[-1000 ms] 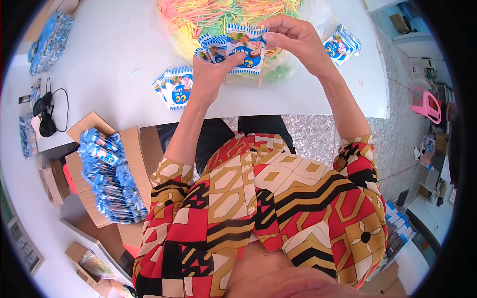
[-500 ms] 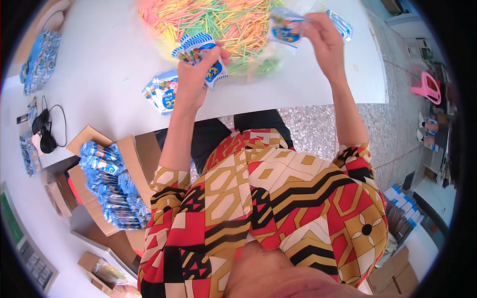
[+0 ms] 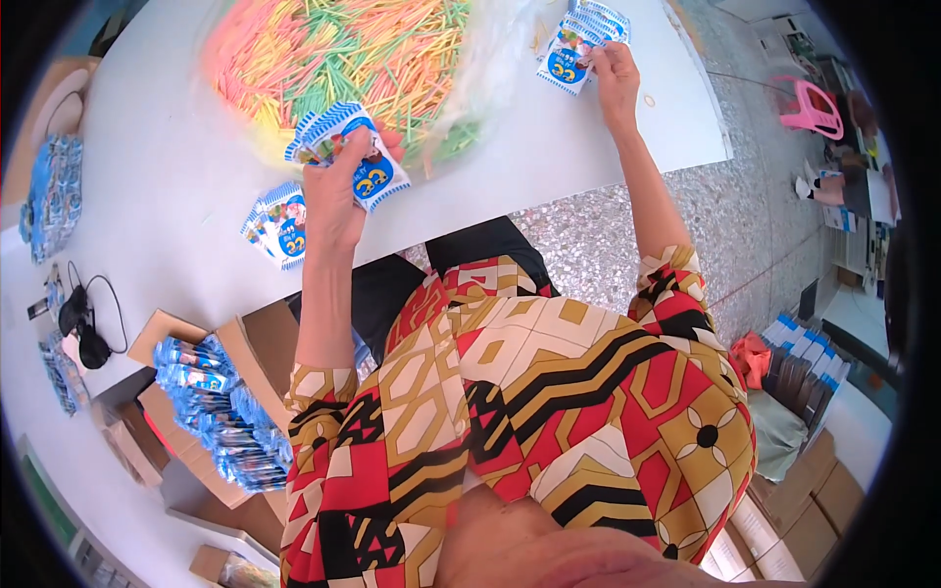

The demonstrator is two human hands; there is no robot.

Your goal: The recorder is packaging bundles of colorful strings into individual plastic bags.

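Note:
My left hand (image 3: 338, 186) is closed around a few small blue-and-white printed packets (image 3: 377, 179), fanned over the near edge of the colourful heap. The thumb lies on top of them. At the right of the table, my right hand (image 3: 618, 86) pinches the edge of one similar packet (image 3: 566, 65), which lies against several others (image 3: 603, 18) at the far side. Between the hands spreads a large heap of thin pink, yellow, orange and green sticks (image 3: 343, 59) on clear plastic. Left of my left wrist, more packets (image 3: 279, 223) lie fanned on the table.
The white table (image 3: 157, 176) ends just before my body. Bundled blue packets (image 3: 54, 191) stand at its left, near a black corded object (image 3: 88, 323). An open carton (image 3: 176, 416) of packets sits below left. A pink plastic stool (image 3: 814, 108) stands on the floor at right.
My right hand has brought its packet from beside the heap to the packets at the right. My left hand keeps its packets. The whole view has shifted, moving the table contents leftward.

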